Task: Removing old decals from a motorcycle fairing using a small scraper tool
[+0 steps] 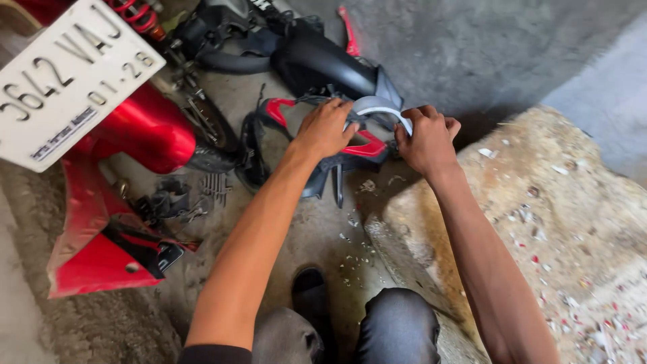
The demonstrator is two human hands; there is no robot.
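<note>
My left hand (325,128) and my right hand (426,140) both grip a curved grey plastic trim piece (377,104). It arches between the two hands over a black and red motorcycle fairing panel (360,152) standing on the concrete floor. My left fingers close over the trim's left end and the panel's top edge. My right fist wraps the trim's right end. Below, my knees in grey trousers and one dark shoe show.
A red motorcycle rear (145,131) with a white number plate (67,77) stands at the left. A loose red panel (101,249) lies by it. Black fairing parts (317,57) lie behind. A raised rough concrete slab (539,222) strewn with small chips fills the right.
</note>
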